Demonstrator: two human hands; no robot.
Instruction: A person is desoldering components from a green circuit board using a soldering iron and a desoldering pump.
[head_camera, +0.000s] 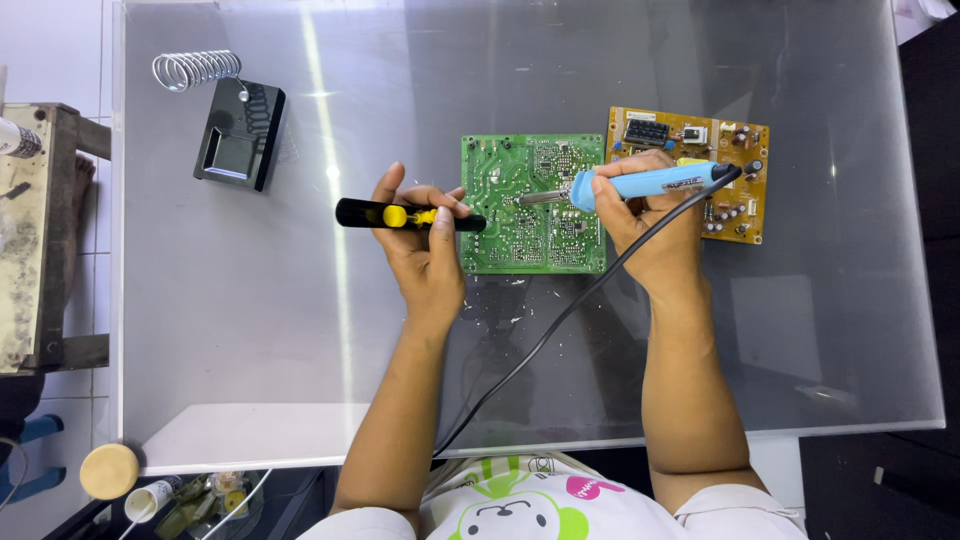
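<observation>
A coil stand (238, 128) sits far left on the glass table (250, 330). The left hand (425, 235) grips a black-and-yellow pump (405, 215) at the green board's (530, 215) left edge. The right hand (640, 215) clasps a blue iron (640, 184), tip on that board, beside a yellow board (735, 150).

Two circuit boards lie on the glass table (250, 330): one green circuit board (533, 235) near the middle and one brown circuit board (735, 175) just beside it toward the right edge. There is one blue soldering iron (650, 183), one black-and-yellow desoldering pump (400, 215), and one black cord (560, 320). One black soldering stand (238, 135) with one coiled wire holder (195, 70) sits near the far left corner. Two hands are in view.
</observation>
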